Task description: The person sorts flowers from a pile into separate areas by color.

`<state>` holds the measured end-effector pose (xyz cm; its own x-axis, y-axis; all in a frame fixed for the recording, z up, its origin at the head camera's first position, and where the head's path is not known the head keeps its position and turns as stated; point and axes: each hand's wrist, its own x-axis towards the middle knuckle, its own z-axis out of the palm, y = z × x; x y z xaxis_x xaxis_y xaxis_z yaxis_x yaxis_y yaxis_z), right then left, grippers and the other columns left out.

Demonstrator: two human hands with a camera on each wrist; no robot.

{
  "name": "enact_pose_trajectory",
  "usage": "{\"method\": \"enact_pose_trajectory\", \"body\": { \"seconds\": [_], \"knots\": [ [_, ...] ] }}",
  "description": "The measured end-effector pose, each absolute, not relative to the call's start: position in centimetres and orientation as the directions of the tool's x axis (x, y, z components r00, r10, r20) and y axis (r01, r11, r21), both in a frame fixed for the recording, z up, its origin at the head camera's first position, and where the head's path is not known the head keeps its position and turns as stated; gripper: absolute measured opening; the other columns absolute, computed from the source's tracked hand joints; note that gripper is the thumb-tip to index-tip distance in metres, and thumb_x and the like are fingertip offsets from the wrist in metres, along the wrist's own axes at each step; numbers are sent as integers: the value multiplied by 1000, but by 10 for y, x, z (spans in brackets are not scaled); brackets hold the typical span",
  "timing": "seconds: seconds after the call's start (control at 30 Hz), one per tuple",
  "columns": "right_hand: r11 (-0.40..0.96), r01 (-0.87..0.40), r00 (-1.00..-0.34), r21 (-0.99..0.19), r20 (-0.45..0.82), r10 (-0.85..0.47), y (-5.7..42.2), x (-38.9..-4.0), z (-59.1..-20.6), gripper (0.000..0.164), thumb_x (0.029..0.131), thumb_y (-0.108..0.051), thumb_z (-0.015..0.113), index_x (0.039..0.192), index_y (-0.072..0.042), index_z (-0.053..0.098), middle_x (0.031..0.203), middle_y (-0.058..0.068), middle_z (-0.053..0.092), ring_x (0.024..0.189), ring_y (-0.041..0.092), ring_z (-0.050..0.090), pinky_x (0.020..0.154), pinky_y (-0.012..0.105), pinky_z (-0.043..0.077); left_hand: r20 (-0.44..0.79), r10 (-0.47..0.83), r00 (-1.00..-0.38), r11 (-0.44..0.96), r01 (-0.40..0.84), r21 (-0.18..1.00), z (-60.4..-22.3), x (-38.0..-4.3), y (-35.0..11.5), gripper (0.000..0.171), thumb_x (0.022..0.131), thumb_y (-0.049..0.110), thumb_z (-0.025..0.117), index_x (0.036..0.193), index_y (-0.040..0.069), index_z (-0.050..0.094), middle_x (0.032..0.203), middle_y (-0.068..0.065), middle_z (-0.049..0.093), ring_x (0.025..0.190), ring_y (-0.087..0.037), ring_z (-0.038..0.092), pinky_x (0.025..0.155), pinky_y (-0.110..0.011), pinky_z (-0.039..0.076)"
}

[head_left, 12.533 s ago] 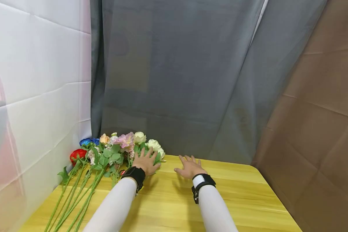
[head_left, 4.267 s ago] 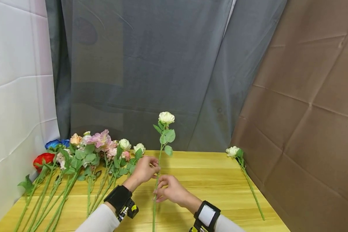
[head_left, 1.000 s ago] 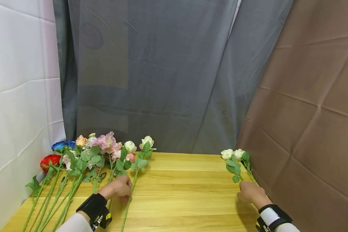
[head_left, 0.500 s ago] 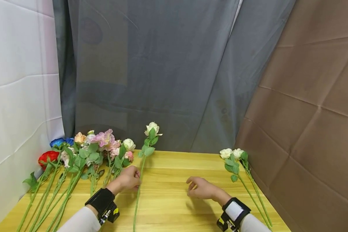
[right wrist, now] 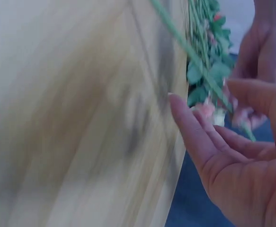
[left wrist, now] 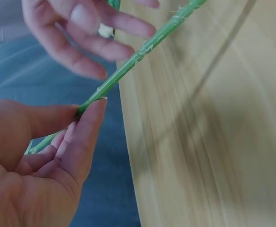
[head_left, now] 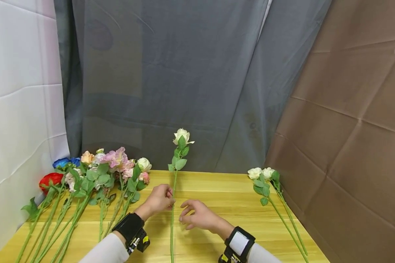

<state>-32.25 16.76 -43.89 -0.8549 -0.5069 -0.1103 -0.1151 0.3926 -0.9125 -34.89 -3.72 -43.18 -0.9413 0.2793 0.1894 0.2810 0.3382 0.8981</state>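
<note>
My left hand (head_left: pixel 158 200) pinches the green stem of a white rose (head_left: pixel 182 137) between thumb and forefinger. The rose stands nearly upright over the middle of the table, its bloom in front of the grey curtain. In the left wrist view the stem (left wrist: pixel 140 54) runs slantwise out of the pinch. My right hand (head_left: pixel 200 217) is just right of the stem, fingers apart and loosely bent, holding nothing. The right wrist view shows the gap between its thumb and fingers facing the stem (right wrist: pixel 190 52).
At the left lie several long-stemmed flowers, among them a red one (head_left: pixel 51 180), a blue one (head_left: pixel 61 162), a pink one (head_left: pixel 116 158) and a white rose (head_left: pixel 144 164). Two white roses (head_left: pixel 255 173) lie along the right edge of the wooden table (head_left: pixel 230 186). Fabric walls surround it.
A second white rose has come to lie at the right, released by my right hand. My left hand has lifted another rose from the left bunch to the middle; my right hand has returned leftward.
</note>
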Motion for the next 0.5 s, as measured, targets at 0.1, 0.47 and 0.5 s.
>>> {"method": "enact_pose_trajectory", "body": {
  "seconds": [0.1,0.47,0.5],
  "knots": [
    [357,-91,-862,-930,-106,-497,158,-316,-440,43,97,-5,65,134,11,50,106,16,63,94,36,71,76,48,62,212,278,-937,339,302,891,-432,-349,-30,14,84,-15,67,90,-8,56,73,-6,50,62,-18,60,61,-41,62],
    [361,-145,-921,-921,-7,-389,145,-308,-445,27,89,8,61,114,11,54,95,17,62,74,31,70,66,49,62,259,274,-926,380,352,855,-431,-347,-15,15,85,-14,67,86,-4,56,69,-4,53,56,-13,57,53,-26,49],
    [370,-153,-923,-916,-1,-385,145,-308,-445,25,89,9,61,112,10,54,93,17,61,73,31,70,65,49,62,257,278,-926,377,351,857,-431,-347,-15,15,85,-14,67,87,-4,56,69,-4,53,57,-13,57,53,-26,49]
  ]
}}
